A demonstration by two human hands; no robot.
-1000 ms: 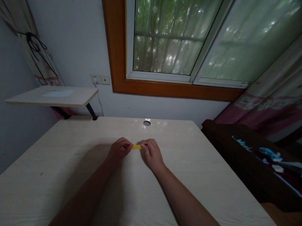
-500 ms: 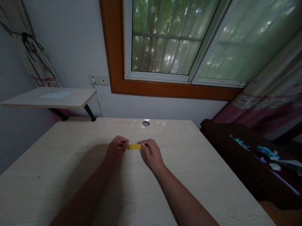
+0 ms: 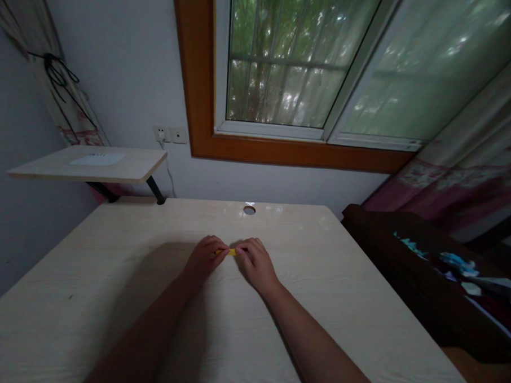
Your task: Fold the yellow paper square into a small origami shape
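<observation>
A small yellow strip (image 3: 232,252), perhaps paper or tape, is held between my two hands just over the pale wooden desk (image 3: 318,307). My left hand (image 3: 205,258) is closed, its thumb and fingers pinching the strip's left part, and a bit of yellow shows among those fingers. At the other end, my right hand (image 3: 256,262) pinches the strip between thumb and fingertips. Only a short stretch of yellow shows between the hands, and the fingers cover the rest.
A raised shelf (image 3: 142,167) on black legs stands at the desk's back left, with a white sheet (image 3: 98,158) on it. Near the back edge is a round cable hole (image 3: 249,210). Right of the desk, a dark brown surface (image 3: 376,242) bears blue and white items.
My left hand has moved right along the yellow strip and now pinches it, so less of it shows between my hands. My right hand has kept its pinch.
</observation>
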